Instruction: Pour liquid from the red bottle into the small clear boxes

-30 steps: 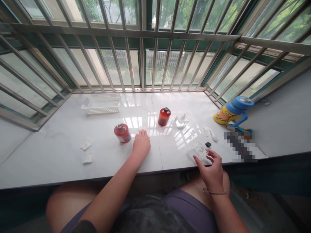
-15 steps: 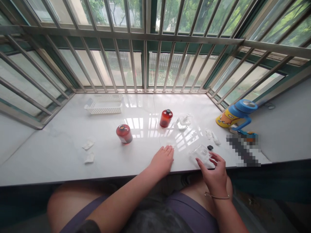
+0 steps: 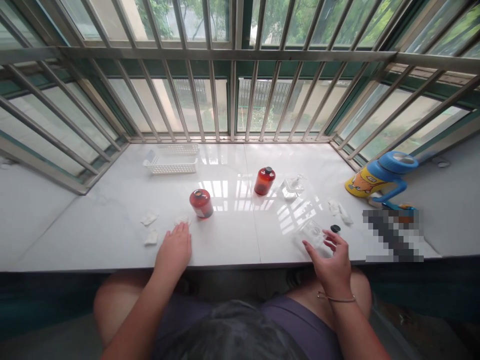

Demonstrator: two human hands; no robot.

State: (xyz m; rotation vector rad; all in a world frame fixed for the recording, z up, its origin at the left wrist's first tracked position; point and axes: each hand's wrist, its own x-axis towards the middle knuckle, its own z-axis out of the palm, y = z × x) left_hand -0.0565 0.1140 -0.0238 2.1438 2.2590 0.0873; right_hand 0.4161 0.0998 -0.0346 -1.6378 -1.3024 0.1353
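Note:
My left hand (image 3: 174,250) rests at the left of the counter, fingers stretched forward and close together. At its fingertips is a crumpled white tissue (image 3: 182,219), partly covered. Two more tissue pieces (image 3: 151,237) lie just left of it. A red bottle (image 3: 201,204) with an open top stands to its right. My right hand (image 3: 333,255) curves its thumb and fingers around a clear glass bottle (image 3: 310,232) near the front edge; its near side is hidden. A black cap (image 3: 335,228) lies just beyond those fingers.
A capped red bottle (image 3: 264,181) and another clear glass bottle (image 3: 293,188) stand mid-counter. A white basket (image 3: 172,168) is at the back left. Crumpled tissues (image 3: 340,212) and a blue-yellow flask (image 3: 378,175) are at right. Metal bars (image 3: 232,100) close off the back.
My left hand has moved left from the middle of the counter to beside the tissue pieces, with a tissue at its fingertips. My right hand stays at the glass bottle. The view has shifted slightly.

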